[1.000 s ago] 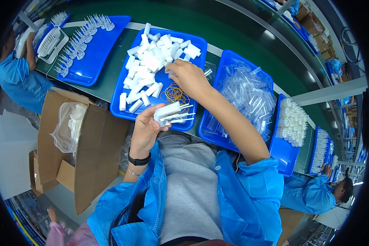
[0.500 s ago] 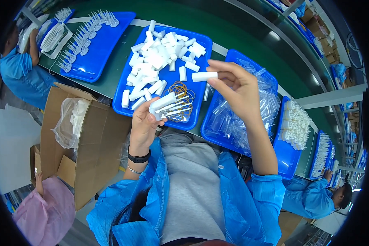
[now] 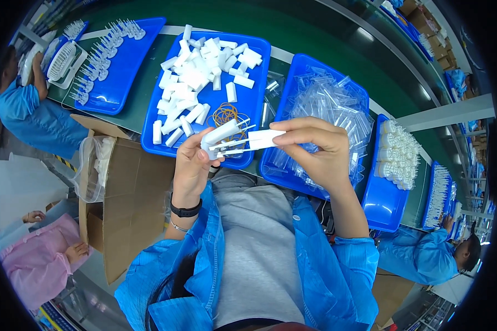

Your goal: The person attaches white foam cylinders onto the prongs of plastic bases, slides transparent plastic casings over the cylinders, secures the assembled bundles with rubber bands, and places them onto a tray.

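Head view has the left hand (image 3: 192,157) curled round the base of a white holder (image 3: 206,146), thumb and fingers wrapped snug on it, thin pins pointing right. One white block (image 3: 222,133) sits along the holder's upper side. Right hand (image 3: 319,144) has a second block (image 3: 262,139) pinched between thumb and fingertips, spread only as far as the block needs, and its left end is right at the pin tips. Can't tell if a pin has gone in. Holder's over the near edge of a blue tray (image 3: 259,77), which has a pile of loose blocks (image 3: 190,77) and some tan rubber bands (image 3: 226,114) in it. Next tray over on the right is heaped with clear tubes (image 3: 328,107), then one with white parts (image 3: 396,160) packed together. Cardboard box (image 3: 135,204) on the left, one person in pink (image 3: 41,262) behind it, and someone in blue (image 3: 36,118) further up
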Available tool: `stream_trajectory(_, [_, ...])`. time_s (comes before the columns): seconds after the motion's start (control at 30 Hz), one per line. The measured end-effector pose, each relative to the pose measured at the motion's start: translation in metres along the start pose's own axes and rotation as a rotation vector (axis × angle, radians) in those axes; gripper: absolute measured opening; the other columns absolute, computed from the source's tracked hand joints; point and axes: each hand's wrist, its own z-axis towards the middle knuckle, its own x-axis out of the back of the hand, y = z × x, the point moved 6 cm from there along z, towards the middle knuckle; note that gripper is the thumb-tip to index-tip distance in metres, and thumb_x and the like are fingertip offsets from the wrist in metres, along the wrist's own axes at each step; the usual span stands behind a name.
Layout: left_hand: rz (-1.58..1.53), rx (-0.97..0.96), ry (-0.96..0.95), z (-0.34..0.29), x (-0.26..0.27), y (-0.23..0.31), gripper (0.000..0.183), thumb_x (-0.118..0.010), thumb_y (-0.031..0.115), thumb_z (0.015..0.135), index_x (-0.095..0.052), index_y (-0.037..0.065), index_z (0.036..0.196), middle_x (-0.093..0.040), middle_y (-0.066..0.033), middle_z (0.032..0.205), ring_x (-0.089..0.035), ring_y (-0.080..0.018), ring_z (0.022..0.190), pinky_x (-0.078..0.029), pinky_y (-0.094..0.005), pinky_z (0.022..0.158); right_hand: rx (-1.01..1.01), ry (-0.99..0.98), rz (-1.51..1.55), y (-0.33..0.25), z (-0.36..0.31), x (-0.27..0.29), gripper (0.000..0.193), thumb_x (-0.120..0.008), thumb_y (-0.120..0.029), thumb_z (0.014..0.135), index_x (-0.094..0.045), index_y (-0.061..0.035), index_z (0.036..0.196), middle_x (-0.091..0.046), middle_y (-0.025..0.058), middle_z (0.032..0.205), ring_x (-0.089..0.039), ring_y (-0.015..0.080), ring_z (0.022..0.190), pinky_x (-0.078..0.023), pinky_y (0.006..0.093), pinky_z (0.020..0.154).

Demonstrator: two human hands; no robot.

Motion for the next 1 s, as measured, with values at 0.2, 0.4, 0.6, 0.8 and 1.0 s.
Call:
stream_trajectory(0.2, [0.054, -0.008, -0.025, 0.000, -0.007, 0.000, 0.060, -0.072, 0.035, 0.077, -0.053, -0.001, 0.121, -0.063, -0.0131, 0.100, -0.065, -0.0166, 0.076, -0.056, -0.0229, 0.063, 0.012, -0.001, -0.009, -0.002, -0.003, 0.001, 0.019, -0.068, 0.006, 0.071, -0.072, -0.0066, 0.085, -0.069, 0.0079, 0.096, -0.067, 0.0182, 0.084, -0.053, 0.0264, 0.070])
stream_trajectory(0.4, [0.061, 0.032, -0.044, -0.002, -0.010, -0.005, 0.058, -0.073, 0.033, 0.076, -0.054, -0.001, 0.120, -0.063, -0.0128, 0.100, -0.065, -0.0152, 0.075, -0.056, -0.0230, 0.064, 0.079, -0.056, -0.027, -0.008, -0.008, -0.006, 0.024, -0.068, 0.007, 0.068, -0.072, -0.0061, 0.087, -0.068, 0.0097, 0.096, -0.067, 0.0203, 0.084, -0.054, 0.0271, 0.068])
stream_trajectory(0.6, [0.010, 0.094, -0.142, -0.004, -0.013, -0.011, 0.050, -0.074, 0.021, 0.077, -0.056, -0.003, 0.117, -0.063, -0.0121, 0.100, -0.065, -0.0152, 0.074, -0.056, -0.0240, 0.065, 0.188, -0.100, -0.144, -0.011, -0.010, -0.008, 0.017, -0.071, 0.000, 0.069, -0.073, -0.0084, 0.084, -0.069, 0.0085, 0.093, -0.068, 0.0177, 0.079, -0.053, 0.0230, 0.063])
stream_trajectory(0.8, [0.012, 0.135, -0.168, -0.003, -0.020, -0.018, 0.042, -0.072, 0.010, 0.078, -0.058, -0.004, 0.114, -0.063, -0.0132, 0.098, -0.065, -0.0158, 0.075, -0.057, -0.0247, 0.065, 0.399, -0.150, -0.272, -0.021, -0.011, -0.018, 0.017, -0.073, -0.008, 0.067, -0.072, -0.0104, 0.084, -0.069, 0.0017, 0.090, -0.063, 0.0171, 0.083, -0.049, 0.0295, 0.068])
stream_trajectory(1.0, [0.054, 0.210, -0.161, -0.007, -0.016, -0.020, 0.042, -0.070, 0.012, 0.080, -0.056, -0.004, 0.116, -0.064, -0.0145, 0.098, -0.066, -0.0165, 0.072, -0.057, -0.0245, 0.065, 0.378, -0.205, -0.282, -0.012, -0.007, -0.024, 0.017, -0.074, -0.011, 0.066, -0.073, -0.0142, 0.083, -0.069, -0.0038, 0.088, -0.060, 0.0159, 0.088, -0.040, 0.0300, 0.075])
